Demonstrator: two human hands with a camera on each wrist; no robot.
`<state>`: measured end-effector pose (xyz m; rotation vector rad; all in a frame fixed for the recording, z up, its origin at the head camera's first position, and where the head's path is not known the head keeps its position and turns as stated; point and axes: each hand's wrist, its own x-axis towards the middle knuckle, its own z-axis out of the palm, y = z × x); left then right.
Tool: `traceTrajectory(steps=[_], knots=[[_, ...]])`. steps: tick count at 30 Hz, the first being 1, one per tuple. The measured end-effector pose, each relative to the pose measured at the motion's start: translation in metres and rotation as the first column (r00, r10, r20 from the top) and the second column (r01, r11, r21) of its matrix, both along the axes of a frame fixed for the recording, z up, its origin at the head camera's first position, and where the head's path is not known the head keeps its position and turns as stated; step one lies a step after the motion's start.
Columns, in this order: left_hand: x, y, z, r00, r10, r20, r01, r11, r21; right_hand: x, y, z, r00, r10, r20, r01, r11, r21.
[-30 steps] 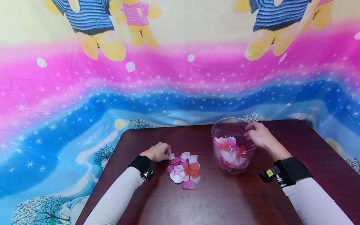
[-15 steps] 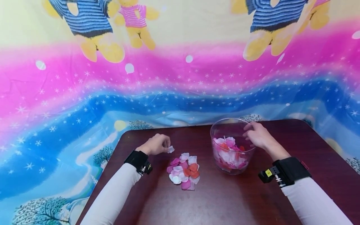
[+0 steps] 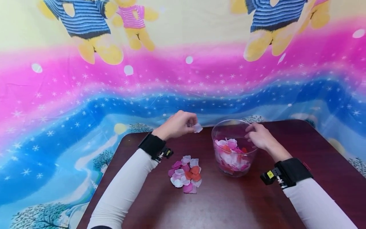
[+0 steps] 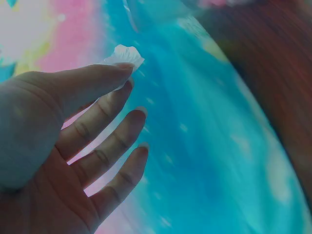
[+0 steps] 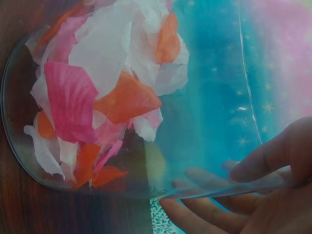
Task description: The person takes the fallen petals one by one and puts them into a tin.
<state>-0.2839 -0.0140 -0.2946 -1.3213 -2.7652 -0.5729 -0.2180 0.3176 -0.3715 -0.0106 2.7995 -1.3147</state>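
Left hand: the left hand (image 3: 178, 124) is raised above the far edge of the surface (image 3: 228, 203), thumb and forefinger pinching a single white petal (image 3: 197, 128); the other 3 fingers (image 4: 114, 141) are loosely spread
White petal: held in the air just left of the bowl's rim, clear of the surface
Right hand: the right hand (image 3: 258, 136) grips the rim of the clear bowl (image 3: 218, 132) on its right side, thumb outside and fingers (image 5: 204, 187) curled inside the wall
Clear bowl: stands upright on the surface, partly filled with white, pink and orange petals (image 3: 233, 156)
Petal pile: a loose heap of petals (image 3: 186, 174) lies on the surface just left of the bowl, below the raised hand
Backdrop: a bright printed cloth (image 3: 85, 95) hangs behind the surface
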Motion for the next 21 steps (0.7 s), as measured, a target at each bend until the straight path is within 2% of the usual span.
traceTrajectory(steps=[5, 11, 15, 21], knots=[[0.007, 0.042, 0.012, 0.999, -0.041, -0.032, 0.039, 0.997, -0.061, 0.001, 0.000, 0.001, 1.000, -0.002, -0.005, 0.002, 1.000, -0.006], [0.009, 0.086, 0.008, 0.994, -0.094, -0.047, 0.086, 0.985, -0.150, 0.001, -0.003, -0.001, 1.000, -0.011, -0.006, 0.011, 1.000, -0.008], [0.010, 0.103, 0.003, 0.993, -0.114, -0.040, 0.106, 0.979, -0.174, 0.000, -0.005, -0.003, 1.000, -0.020, -0.009, 0.020, 1.000, -0.012], [0.008, 0.120, 0.001, 0.991, -0.135, -0.015, 0.132, 0.982, -0.138, 0.000, -0.001, 0.001, 1.000, -0.016, -0.001, 0.016, 1.000, -0.001]])
